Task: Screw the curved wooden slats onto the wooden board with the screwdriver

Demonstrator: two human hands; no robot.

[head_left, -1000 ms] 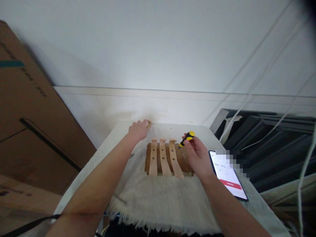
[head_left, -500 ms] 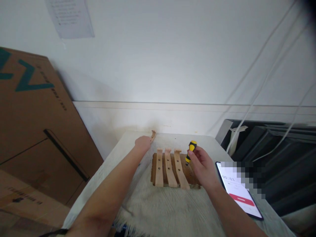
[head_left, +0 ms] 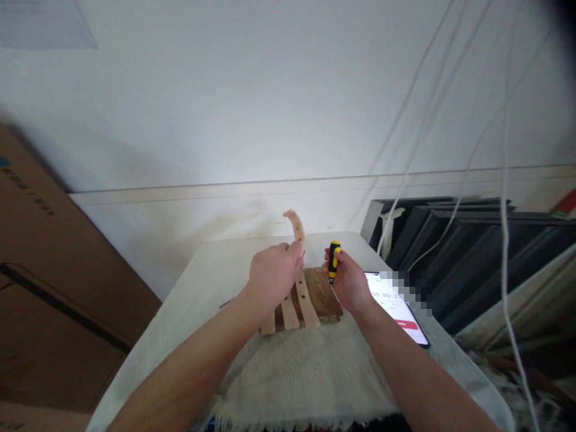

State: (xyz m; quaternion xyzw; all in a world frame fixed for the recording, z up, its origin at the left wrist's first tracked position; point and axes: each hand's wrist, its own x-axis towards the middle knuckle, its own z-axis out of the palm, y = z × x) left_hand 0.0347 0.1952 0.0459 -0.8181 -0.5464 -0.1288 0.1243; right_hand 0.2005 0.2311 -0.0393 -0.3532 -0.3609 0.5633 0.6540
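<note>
A brown wooden board (head_left: 323,295) with pale wooden hook slats (head_left: 306,300) fixed across it lies on a white fluffy cloth (head_left: 306,372). My left hand (head_left: 272,277) hovers over the board's left part, pinching a loose curved wooden hook piece (head_left: 296,227) that sticks upward. My right hand (head_left: 349,287) sits at the board's right edge, closed round a small yellow and black screwdriver (head_left: 333,259) held upright.
A phone (head_left: 395,307) with a lit timer screen lies right of the board. The small white table (head_left: 211,270) stands against a white wall. A large cardboard box (head_left: 40,264) leans at left; dark panels (head_left: 472,252) and hanging white cables (head_left: 504,180) are at right.
My left hand has come back from the table's far edge with the curved wooden piece and now holds it above the board. The right hand has turned the screwdriver upright. The view shifted.
</note>
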